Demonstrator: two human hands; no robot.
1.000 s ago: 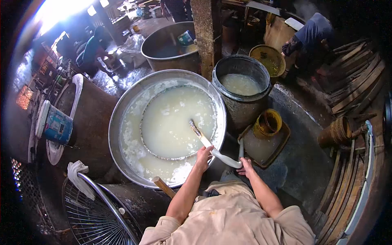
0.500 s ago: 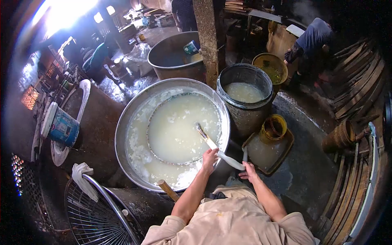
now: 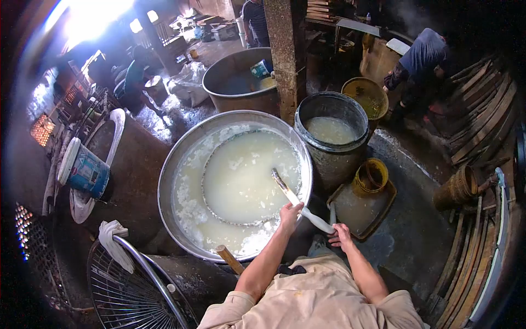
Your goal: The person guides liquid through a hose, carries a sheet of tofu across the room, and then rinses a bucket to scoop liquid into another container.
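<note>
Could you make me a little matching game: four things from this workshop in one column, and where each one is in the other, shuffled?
1. White cloth
2. Yellow bucket
3. Long pole
4. Dark barrel

A. Standing just right of the big round pan
B. Draped over a curved metal bar
C. Held by the left hand and the right hand
D. Standing in a shallow tray

Right pairs: 1-B, 2-D, 3-C, 4-A
</note>
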